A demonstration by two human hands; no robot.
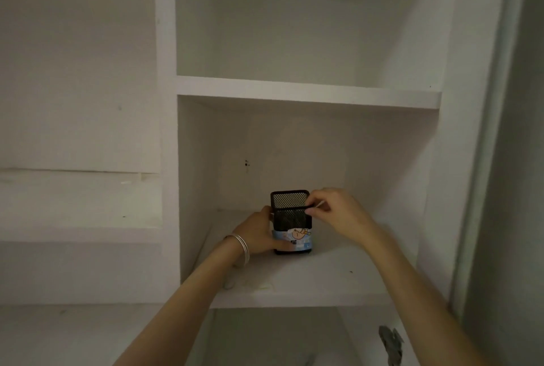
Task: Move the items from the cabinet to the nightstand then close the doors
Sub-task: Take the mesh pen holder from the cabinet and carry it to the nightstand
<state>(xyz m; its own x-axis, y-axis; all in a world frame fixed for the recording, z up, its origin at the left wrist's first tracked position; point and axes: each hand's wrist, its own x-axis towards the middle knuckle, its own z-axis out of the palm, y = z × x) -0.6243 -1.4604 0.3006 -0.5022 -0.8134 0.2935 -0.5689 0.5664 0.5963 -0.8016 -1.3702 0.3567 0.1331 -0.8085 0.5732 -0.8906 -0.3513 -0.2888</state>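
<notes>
A black mesh pen holder (290, 218) with a pale blue cartoon label stands upright on the middle shelf (323, 280) of the open white cabinet. My left hand (259, 236), with bangles at the wrist, grips its left side low down. My right hand (332, 212) pinches the holder's upper right rim between thumb and fingers. The nightstand is out of view.
The shelf above (309, 92) holds nothing I can see. The cabinet's white side panels (169, 159) flank the opening. The right door (497, 159) stands open at the right edge. A chipped patch (390, 345) marks the panel below the shelf.
</notes>
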